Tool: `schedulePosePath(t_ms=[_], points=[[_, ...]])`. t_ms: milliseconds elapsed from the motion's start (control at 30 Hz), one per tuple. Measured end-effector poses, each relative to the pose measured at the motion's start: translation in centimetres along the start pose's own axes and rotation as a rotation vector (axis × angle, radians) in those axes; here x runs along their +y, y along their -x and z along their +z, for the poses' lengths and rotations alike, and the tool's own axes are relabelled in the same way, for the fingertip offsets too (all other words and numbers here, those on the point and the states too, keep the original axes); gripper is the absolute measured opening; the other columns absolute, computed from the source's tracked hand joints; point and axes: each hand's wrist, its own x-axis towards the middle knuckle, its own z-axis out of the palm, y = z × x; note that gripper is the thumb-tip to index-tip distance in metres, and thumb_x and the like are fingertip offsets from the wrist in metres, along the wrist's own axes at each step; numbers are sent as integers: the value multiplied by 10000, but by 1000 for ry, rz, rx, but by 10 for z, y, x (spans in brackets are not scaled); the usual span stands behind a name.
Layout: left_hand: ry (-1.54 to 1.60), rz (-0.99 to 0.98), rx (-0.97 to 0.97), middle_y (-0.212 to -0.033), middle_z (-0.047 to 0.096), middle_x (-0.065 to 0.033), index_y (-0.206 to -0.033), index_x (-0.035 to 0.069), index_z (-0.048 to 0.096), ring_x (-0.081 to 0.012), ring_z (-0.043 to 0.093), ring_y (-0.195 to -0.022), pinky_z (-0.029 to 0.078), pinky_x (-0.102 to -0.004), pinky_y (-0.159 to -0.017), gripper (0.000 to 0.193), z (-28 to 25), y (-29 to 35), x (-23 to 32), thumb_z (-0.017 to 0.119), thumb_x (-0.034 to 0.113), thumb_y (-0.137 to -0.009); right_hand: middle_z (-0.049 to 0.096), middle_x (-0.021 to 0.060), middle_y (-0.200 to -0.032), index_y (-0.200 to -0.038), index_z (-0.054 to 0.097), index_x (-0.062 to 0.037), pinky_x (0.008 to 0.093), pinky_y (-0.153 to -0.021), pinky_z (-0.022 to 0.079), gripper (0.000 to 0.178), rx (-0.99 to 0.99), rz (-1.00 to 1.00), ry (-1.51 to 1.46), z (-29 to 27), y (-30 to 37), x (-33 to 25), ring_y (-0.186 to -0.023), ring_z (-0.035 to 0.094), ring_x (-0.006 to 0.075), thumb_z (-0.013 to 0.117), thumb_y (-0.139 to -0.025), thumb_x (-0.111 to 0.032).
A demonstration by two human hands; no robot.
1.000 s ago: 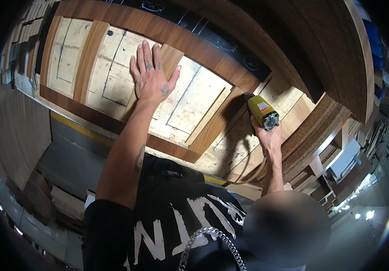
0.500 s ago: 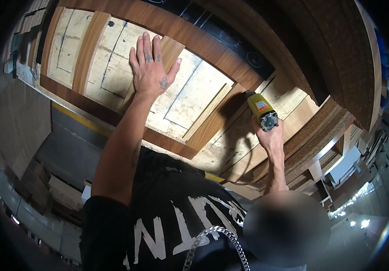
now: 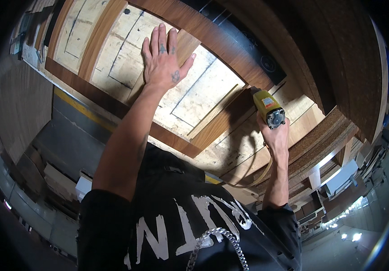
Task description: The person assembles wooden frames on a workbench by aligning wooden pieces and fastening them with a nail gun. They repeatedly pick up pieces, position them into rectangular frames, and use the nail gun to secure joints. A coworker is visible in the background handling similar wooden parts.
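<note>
Workbench (image 3: 203,86), yellow tool (image 3: 268,106) diagonal, nose (image 3: 255,91) toward wooden frame (image 3: 217,39)

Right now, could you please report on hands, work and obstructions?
Left hand spread over brown wooden frame. Right hand gripping yellow handheld tool near frame's right end. Thin tan hose beside right wrist, clear of frame.

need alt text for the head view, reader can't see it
A person's right hand holds a yellow tool at a corner of a wooden frame; the left hand lies over a slat. Pale, line-marked board shows through the frame.
</note>
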Motion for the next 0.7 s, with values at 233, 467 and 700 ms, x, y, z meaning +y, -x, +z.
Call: schedulePosePath(t_ms=[233,467,700], points=[[-19,29,68,-1641,190,-264,-1573,16,262,-364,118,-1548,68,-556,-1234,887,6,-2,-4,460,635,-970,738,254,-852,-1149,684,55,343,-568,611,392,-38,50,61,23,34,12,-651,739,259,731,-792,-100],[21,18,156,-1633,246,-240,-1563,24,298,-366,164,-1537,67,-541,-1240,855,9,3,-5,447,631,-979,748,191,-912,-1053,715,24,366,-745,561,279,-195,94,-211,89,165,1,-848,741,291,760,-837,-147],[140,48,133,-1464,381,-175,-1436,40,375,-347,298,-1425,211,-511,-1181,757,-18,7,4,681,420,-857,689,282,-836,-1077,656,-7,459,-722,549,371,-187,107,-89,146,223,3,-815,682,463,752,-729,-98]])
